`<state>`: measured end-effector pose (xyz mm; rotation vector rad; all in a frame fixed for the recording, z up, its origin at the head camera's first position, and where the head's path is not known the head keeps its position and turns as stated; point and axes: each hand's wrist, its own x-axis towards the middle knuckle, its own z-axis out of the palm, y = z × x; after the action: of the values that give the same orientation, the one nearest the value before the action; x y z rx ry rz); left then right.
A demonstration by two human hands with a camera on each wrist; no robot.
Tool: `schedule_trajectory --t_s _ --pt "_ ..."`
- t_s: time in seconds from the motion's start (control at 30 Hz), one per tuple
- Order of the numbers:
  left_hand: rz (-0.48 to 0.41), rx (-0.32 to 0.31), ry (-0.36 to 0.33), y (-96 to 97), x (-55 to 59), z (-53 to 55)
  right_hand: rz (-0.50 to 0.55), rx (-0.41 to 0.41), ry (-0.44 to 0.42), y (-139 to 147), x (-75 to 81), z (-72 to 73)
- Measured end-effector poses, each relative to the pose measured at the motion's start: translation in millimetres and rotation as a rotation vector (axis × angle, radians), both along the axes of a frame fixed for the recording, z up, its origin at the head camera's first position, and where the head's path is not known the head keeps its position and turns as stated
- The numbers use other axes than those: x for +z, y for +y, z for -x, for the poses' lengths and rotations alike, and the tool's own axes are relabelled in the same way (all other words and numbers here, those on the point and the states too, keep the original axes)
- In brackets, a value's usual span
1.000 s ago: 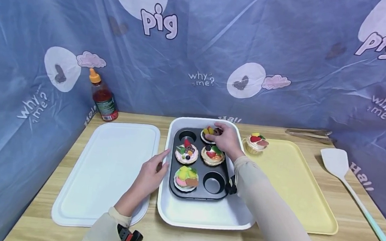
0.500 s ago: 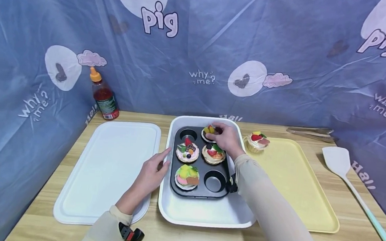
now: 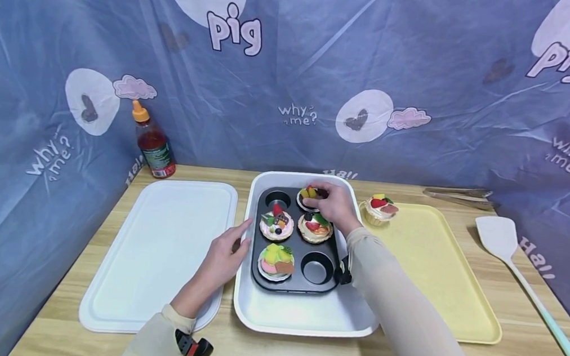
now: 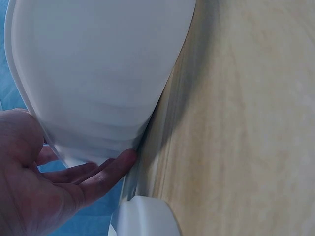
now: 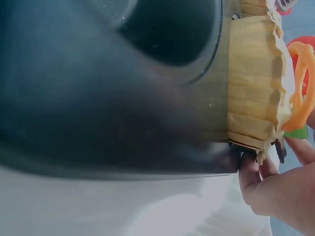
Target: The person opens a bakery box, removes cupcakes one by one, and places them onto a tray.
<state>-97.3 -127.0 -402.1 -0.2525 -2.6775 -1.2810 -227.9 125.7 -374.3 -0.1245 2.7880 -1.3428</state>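
Note:
My right hand (image 3: 336,205) pinches a small cupcake (image 3: 306,193) with yellow fruit and dark topping. It sits at the back-right cup of a dark muffin tin (image 3: 297,288), which lies inside a white rectangular bin (image 3: 298,318). Seen from the right wrist, the fingers reach behind a nearer cupcake (image 5: 253,83) with a pleated tan wrapper; the pinched one is mostly hidden there. My left hand (image 3: 224,255) touches the bin's left outer wall with extended fingers (image 4: 106,177). Also in the tin are a strawberry-topped cupcake (image 3: 276,229) and a yellow-and-pink one (image 3: 276,263).
Left of the bin lies a white tray (image 3: 156,257); on the right, a yellow tray (image 3: 434,276) bears another cupcake (image 3: 378,211). A sauce bottle (image 3: 157,150) stands at the back left. Metal tongs (image 3: 458,196) and a white-and-green spatula (image 3: 524,289) lie at the right.

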Motion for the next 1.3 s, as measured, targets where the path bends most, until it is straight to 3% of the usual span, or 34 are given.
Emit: schedule_trajectory --t_s 0.63,1.3 --pt "0.002 0.007 -0.029 0.4 0.0 -1.0 0.064 -0.016 0.011 -0.4 -1.6 -1.1" --pt "0.005 0.007 -0.044 0.6 1.1 -0.5 0.050 -0.053 0.029 -1.4 0.1 -2.8"
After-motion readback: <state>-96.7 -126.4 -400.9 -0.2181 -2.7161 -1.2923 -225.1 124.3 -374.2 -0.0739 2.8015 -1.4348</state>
